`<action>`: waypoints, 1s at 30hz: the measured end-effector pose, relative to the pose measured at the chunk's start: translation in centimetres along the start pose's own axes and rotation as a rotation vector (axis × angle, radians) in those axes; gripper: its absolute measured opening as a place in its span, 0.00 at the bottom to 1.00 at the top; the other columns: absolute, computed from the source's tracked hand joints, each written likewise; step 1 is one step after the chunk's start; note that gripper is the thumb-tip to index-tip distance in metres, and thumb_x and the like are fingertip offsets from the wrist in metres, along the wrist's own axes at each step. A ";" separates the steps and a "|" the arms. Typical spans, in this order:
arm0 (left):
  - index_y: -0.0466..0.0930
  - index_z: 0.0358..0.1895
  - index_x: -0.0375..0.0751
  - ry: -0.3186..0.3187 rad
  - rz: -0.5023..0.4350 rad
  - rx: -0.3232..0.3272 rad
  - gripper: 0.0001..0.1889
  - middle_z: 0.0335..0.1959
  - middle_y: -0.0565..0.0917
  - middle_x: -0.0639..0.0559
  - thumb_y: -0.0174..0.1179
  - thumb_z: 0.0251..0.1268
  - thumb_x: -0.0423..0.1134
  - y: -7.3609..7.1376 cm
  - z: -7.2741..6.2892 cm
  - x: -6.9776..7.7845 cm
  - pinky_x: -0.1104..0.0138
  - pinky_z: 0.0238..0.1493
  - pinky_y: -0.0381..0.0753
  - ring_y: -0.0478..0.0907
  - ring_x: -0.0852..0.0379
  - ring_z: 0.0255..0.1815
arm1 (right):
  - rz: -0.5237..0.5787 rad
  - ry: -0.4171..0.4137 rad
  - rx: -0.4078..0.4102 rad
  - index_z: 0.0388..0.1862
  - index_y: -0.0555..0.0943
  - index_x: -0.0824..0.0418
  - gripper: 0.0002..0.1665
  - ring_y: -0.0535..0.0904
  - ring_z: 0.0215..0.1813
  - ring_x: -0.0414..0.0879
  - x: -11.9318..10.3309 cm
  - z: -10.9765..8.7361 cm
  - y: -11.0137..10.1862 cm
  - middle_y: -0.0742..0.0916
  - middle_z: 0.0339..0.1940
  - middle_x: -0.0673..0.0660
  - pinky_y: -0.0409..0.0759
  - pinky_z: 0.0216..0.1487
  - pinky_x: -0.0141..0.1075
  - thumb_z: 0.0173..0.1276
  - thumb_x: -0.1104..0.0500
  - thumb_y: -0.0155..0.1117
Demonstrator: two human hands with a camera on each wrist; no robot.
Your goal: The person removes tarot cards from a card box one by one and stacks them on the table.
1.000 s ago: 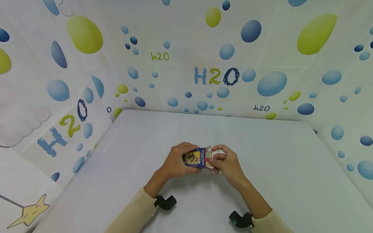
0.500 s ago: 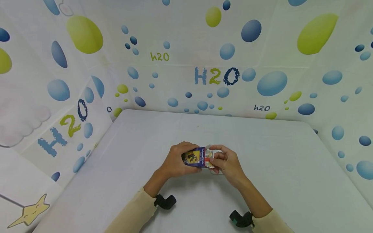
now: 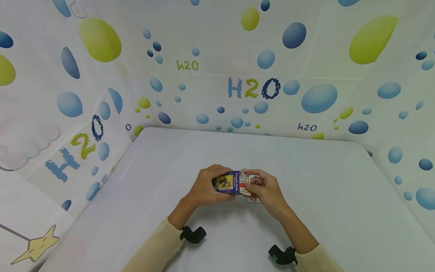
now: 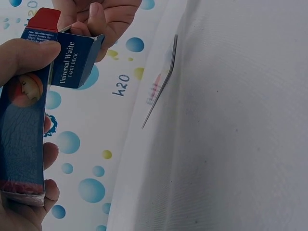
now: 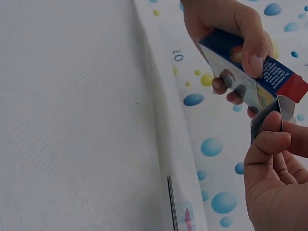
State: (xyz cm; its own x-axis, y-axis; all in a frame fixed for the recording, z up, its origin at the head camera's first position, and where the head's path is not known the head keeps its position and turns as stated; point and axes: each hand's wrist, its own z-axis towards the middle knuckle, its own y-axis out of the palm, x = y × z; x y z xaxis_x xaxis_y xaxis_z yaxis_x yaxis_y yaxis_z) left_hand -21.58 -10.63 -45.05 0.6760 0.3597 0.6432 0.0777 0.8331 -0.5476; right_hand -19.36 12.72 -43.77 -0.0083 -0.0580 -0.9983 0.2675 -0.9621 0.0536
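Note:
My left hand [image 3: 207,189] grips a blue tarot deck box [image 3: 224,183], thumb on one narrow side and fingers round the other. The box lies on its side in the head view, its picture face up and its top end toward the right. Its lid flap [image 4: 72,60], printed "Universal Waite Tarot Deck", stands folded out, and a red side tab [image 4: 44,20] sticks out beside it. My right hand [image 3: 267,190] pinches that flap between thumb and fingers. The inside of the box is hidden.
Beneath the right hand lies a thin, pale flat thing [image 3: 254,200] on the white-covered table [image 3: 306,211]; the wrist views show it nearly edge-on, with a dark rim. A sheet printed with bubbles [image 3: 317,98] hangs behind and along the sides.
The hands and box stay nearly still. The right fingers and flap have shifted very slightly, and the head view has moved a little.

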 end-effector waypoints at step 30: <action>0.83 0.59 0.45 -0.023 -0.034 0.013 0.36 0.52 0.85 0.56 0.82 0.40 0.47 -0.2 0.2 -0.2 0.62 0.51 0.81 0.79 0.59 0.51 | -0.035 0.004 0.024 0.61 0.75 0.68 0.21 0.74 0.25 0.44 -0.2 0.2 -0.6 0.83 0.35 0.58 0.74 0.25 0.30 0.70 0.69 0.61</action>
State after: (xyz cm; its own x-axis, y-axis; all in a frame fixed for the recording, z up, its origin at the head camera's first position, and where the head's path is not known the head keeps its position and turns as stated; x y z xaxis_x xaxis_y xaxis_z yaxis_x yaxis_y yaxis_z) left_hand -21.88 -10.80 -44.98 0.6557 0.3404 0.6740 0.0911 0.8504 -0.5181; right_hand -19.74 13.26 -43.59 -0.0134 -0.0229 -0.9996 0.2440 -0.9696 0.0190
